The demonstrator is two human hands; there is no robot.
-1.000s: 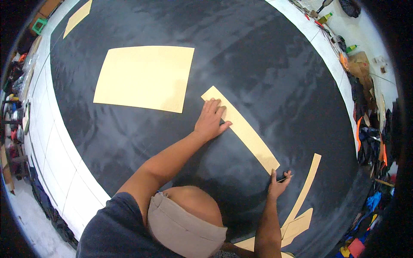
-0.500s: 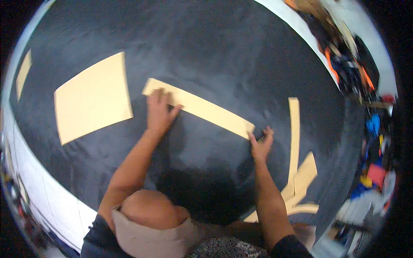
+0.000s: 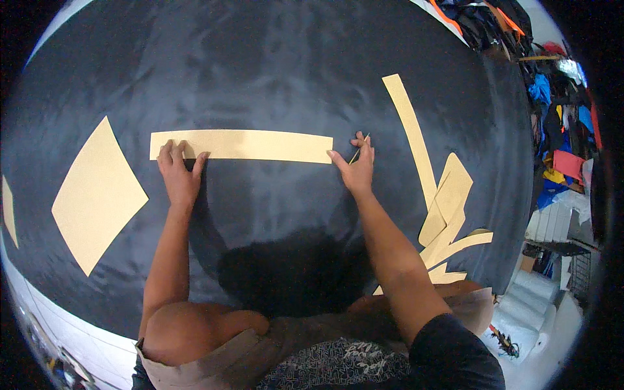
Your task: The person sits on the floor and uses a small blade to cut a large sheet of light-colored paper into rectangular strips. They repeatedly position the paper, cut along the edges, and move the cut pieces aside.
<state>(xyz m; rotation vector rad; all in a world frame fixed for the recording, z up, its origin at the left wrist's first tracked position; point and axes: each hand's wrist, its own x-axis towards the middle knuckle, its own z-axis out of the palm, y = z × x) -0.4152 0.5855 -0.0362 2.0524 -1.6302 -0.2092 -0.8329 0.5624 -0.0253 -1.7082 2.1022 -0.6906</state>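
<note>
A long tan strip lies flat across the black cloth that covers the desk. The left hand presses flat on the strip's left end, fingers spread and open, grasping nothing. The right hand sits at the strip's right end, forefinger touching its corner; its grip is closed on a thin stick, likely a marking tool, held between thumb and fingers just off the strip's edge.

To the left, well apart from the strip, a tan diamond-shaped sheet lies on the cloth, and a sliver of another tan piece shows at the far left rim. To the right, a second long strip runs at a slant, and below it lies a heap of overlapping tan offcuts. Beyond the desk's right edge are piled coloured clothes in orange, blue, yellow and red, and white rolls lower down.
</note>
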